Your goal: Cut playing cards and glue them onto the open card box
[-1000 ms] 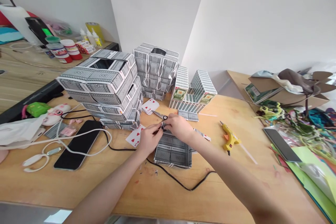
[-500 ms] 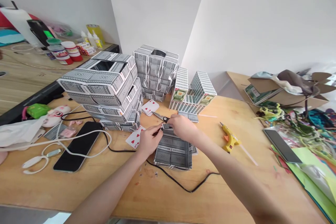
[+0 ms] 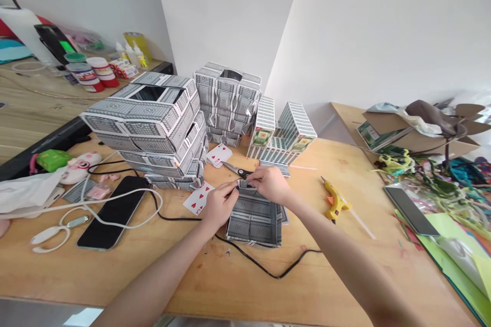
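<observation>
An open-topped box made of folded playing cards (image 3: pixel 255 227), grey-patterned inside, sits on the table in front of me. My left hand (image 3: pixel 222 203) pinches the box's far left corner with thumb and forefinger. My right hand (image 3: pixel 270 184) has its fingers closed on the far rim, just to the right of the left fingertips. The fingers partly cover that edge. Beyond the hands lies a pair of scissors (image 3: pixel 233 168), its blades pointing left and its handles partly behind the right hand. Loose heart playing cards (image 3: pixel 198 199) lie left of the box.
Tall card-built boxes (image 3: pixel 141 122) stand at the left and back (image 3: pixel 228 97), beside a stack of card packs (image 3: pixel 264 138). A yellow glue gun (image 3: pixel 335 200) lies right, a black phone (image 3: pixel 111 213) left. A black cable (image 3: pixel 264 268) crosses the front.
My right fingers have shifted slightly down onto the box's far rim. The left hand stays at the corner. The view has moved slightly.
</observation>
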Demonstrator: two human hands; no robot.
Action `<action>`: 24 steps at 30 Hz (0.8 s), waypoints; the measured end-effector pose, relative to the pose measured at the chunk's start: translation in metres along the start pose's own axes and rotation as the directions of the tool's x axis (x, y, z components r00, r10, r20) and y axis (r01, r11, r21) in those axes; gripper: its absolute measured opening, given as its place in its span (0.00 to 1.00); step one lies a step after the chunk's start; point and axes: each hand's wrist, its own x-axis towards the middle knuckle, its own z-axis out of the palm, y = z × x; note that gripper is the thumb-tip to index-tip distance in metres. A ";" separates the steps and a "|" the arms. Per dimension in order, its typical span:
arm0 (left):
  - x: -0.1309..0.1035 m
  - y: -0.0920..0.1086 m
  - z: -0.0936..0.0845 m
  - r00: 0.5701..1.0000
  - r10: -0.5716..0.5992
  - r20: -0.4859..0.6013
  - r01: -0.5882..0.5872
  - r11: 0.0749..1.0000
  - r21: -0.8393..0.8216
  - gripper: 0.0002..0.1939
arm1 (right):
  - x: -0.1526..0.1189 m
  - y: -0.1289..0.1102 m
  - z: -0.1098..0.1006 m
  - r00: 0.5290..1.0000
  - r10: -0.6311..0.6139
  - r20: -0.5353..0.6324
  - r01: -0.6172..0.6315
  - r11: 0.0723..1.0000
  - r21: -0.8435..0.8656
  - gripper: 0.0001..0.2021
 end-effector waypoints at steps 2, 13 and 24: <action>0.000 0.002 -0.001 1.000 -0.007 -0.001 0.007 1.000 0.013 0.15 | -0.001 0.001 0.002 0.999 -0.005 -0.036 0.006 0.999 0.040 0.09; -0.001 0.003 -0.003 0.999 -0.033 0.027 0.033 0.999 0.026 0.16 | -0.010 0.002 0.011 0.988 0.011 -0.156 0.013 0.988 0.155 0.08; -0.002 0.004 -0.003 0.996 -0.085 0.030 0.083 0.995 0.051 0.17 | -0.016 0.004 0.019 0.975 0.019 -0.222 0.018 0.987 0.160 0.09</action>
